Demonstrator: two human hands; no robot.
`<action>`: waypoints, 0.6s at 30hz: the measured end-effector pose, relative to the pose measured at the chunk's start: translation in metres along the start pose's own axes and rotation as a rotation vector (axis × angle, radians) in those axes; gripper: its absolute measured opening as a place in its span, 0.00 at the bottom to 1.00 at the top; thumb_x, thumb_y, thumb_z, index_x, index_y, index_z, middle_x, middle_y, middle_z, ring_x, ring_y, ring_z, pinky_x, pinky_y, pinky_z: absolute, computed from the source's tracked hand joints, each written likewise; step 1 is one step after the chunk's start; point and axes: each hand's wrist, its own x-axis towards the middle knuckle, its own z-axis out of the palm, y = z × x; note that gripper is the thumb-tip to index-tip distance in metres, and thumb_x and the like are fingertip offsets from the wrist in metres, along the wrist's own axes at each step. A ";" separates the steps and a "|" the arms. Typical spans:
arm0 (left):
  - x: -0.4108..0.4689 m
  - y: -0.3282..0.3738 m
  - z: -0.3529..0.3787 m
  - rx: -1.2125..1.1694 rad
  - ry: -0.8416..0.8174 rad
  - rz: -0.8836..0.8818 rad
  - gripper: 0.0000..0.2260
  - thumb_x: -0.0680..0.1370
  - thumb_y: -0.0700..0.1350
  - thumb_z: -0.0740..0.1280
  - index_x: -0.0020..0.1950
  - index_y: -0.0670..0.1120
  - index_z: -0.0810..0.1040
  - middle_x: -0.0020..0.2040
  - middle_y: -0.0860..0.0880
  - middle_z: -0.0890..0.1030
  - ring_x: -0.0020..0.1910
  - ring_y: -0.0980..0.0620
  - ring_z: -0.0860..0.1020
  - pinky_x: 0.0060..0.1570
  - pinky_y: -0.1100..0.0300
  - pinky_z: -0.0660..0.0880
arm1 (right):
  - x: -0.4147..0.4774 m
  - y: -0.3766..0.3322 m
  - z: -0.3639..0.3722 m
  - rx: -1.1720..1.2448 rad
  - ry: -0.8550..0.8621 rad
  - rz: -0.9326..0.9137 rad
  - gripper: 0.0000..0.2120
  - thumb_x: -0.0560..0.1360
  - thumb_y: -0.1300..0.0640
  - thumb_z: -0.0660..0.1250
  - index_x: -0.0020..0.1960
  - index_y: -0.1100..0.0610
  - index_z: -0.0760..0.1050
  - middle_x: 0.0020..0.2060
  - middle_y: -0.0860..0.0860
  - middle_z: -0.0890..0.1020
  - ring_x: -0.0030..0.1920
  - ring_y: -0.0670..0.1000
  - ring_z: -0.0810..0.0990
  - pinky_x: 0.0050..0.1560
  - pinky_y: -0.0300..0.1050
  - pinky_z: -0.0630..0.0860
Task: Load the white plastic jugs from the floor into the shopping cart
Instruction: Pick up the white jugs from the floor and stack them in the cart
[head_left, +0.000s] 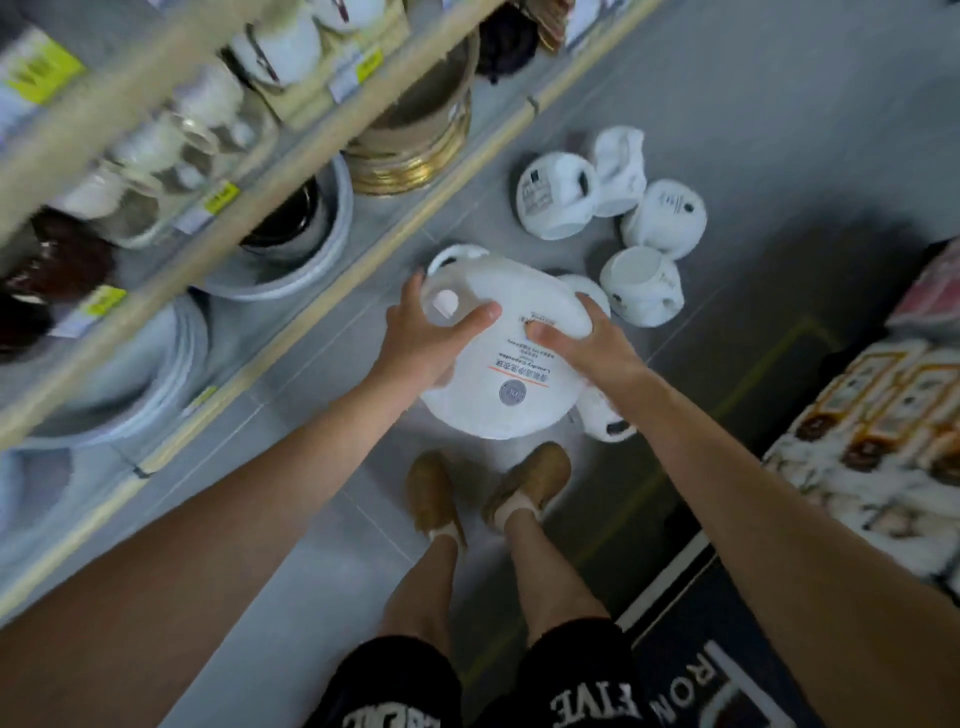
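Currently: grey tiled floor, shelf of bowls on left. Left grip and right grip both clasp white jug; label reads "Laundry Capsules".

Single head view, wide-angle, aimed steeply down at floor; held jug near, centred.

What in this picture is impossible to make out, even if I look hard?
All in the head view:
- The jug beneath the held jug: mostly covered by it and the right hand.
- Small print on the held jug's label: too small and blurred.
- Shelf goods at left: motion-blurred.
- Packaged goods at right: cut off by the frame edge.
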 end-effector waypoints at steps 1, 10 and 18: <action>-0.014 0.021 -0.016 -0.022 0.030 0.038 0.43 0.63 0.65 0.74 0.73 0.53 0.60 0.69 0.49 0.66 0.64 0.50 0.70 0.53 0.58 0.69 | -0.013 -0.029 -0.003 -0.018 0.011 -0.045 0.44 0.59 0.33 0.75 0.69 0.46 0.67 0.58 0.46 0.79 0.56 0.48 0.79 0.59 0.52 0.77; -0.152 0.190 -0.176 -0.101 0.316 0.406 0.51 0.52 0.73 0.69 0.71 0.53 0.64 0.66 0.49 0.73 0.63 0.50 0.73 0.64 0.54 0.71 | -0.166 -0.273 -0.003 -0.094 0.073 -0.513 0.26 0.61 0.36 0.76 0.55 0.43 0.74 0.47 0.42 0.82 0.48 0.45 0.81 0.43 0.41 0.78; -0.298 0.261 -0.269 -0.228 0.548 0.681 0.43 0.64 0.64 0.74 0.74 0.53 0.60 0.70 0.47 0.67 0.67 0.49 0.70 0.59 0.61 0.66 | -0.311 -0.407 0.003 -0.127 0.028 -0.890 0.23 0.68 0.45 0.75 0.60 0.45 0.71 0.52 0.43 0.80 0.50 0.45 0.80 0.47 0.46 0.79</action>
